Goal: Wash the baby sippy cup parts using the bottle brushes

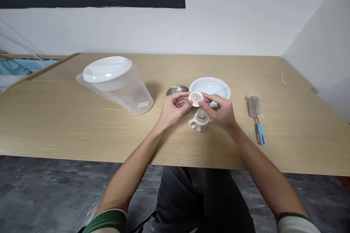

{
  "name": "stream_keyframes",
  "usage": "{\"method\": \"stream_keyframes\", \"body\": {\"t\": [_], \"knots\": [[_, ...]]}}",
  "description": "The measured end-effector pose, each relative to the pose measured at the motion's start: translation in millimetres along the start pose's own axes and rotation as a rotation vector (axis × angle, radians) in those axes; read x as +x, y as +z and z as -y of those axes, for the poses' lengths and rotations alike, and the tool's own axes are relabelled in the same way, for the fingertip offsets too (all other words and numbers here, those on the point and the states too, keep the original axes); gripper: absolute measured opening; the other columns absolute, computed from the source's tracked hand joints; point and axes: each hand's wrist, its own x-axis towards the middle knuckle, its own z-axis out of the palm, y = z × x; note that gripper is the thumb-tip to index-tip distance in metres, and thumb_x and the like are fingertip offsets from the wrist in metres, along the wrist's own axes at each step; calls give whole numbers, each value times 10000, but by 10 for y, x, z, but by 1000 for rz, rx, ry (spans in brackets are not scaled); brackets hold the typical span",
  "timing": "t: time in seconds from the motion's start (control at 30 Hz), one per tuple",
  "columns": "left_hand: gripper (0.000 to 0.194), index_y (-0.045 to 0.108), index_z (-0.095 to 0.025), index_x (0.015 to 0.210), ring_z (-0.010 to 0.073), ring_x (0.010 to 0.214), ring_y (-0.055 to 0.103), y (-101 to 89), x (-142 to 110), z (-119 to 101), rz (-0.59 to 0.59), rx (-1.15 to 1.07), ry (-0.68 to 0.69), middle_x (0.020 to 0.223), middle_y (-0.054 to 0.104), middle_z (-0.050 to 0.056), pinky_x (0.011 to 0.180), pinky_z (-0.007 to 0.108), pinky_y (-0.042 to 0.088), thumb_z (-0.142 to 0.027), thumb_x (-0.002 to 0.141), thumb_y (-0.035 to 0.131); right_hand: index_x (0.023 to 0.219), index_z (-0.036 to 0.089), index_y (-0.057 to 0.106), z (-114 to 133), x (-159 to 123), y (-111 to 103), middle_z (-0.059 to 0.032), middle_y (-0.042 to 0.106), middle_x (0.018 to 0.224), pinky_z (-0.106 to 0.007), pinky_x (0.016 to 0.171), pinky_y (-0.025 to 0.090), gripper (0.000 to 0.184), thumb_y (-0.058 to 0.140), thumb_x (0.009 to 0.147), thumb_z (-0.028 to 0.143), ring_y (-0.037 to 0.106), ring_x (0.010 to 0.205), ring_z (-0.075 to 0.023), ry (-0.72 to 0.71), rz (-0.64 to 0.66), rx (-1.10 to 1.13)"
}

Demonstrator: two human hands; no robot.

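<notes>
My left hand [175, 107] holds a small white round cap [195, 98] by its edge, with the cap's face tilted towards me. My right hand [220, 111] pinches a thin metal wire [220, 91] at the cap, and the wire runs up and right over a white plate [210, 85]. Just below both hands stands a small clear bottle with white handles [201, 122]. A round steel dish [177, 89] lies partly hidden behind my left hand.
A clear plastic pitcher [117, 94] with a white lid lies on its side at the left of the wooden table [68, 131]. A bottle brush [255, 111] with a blue handle lies to the right. A small pale sliver [283, 78] sits near the far right.
</notes>
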Motion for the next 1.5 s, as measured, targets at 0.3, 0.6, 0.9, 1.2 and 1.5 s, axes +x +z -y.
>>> {"method": "stream_keyframes", "body": {"t": [0.3, 0.6, 0.9, 1.2, 1.5], "knots": [[301, 677, -157, 778, 211, 763, 723, 0, 8, 1, -4, -15, -39, 820, 753, 73, 745, 353, 594, -421, 707, 804, 1098, 214, 737, -16, -6, 16, -32, 735, 804, -353, 743, 574, 264, 669, 865, 319, 649, 725, -162, -45, 14, -60], [303, 718, -169, 839, 214, 745, 730, -1, 2, -39, -5, -30, -23, 823, 763, 54, 747, 364, 607, -438, 723, 795, 1129, 184, 728, -15, -21, 18, -53, 755, 877, -329, 722, 579, 321, 637, 883, 369, 680, 761, -170, 75, -15, -26], [333, 698, -150, 926, 210, 734, 734, 42, -27, -49, 13, -23, -36, 823, 762, 73, 722, 333, 602, -400, 732, 803, 1158, 188, 699, 7, -9, -16, -59, 756, 955, -303, 733, 577, 314, 591, 914, 352, 684, 784, -162, 109, 5, -31], [319, 672, -170, 957, 178, 763, 687, 108, -97, 22, -56, 123, 160, 875, 728, 68, 755, 329, 573, -372, 741, 794, 1107, 216, 647, 53, 5, -22, -43, 728, 932, -316, 735, 565, 295, 593, 817, 209, 658, 778, -162, -32, 18, -156], [229, 639, -185, 879, 150, 710, 614, 94, -119, 103, -55, 250, 239, 782, 652, 16, 691, 297, 527, -330, 755, 765, 1022, 213, 637, 19, -24, -9, -25, 686, 855, -284, 662, 535, 243, 587, 786, 188, 578, 691, -137, -78, 48, -235]]}}
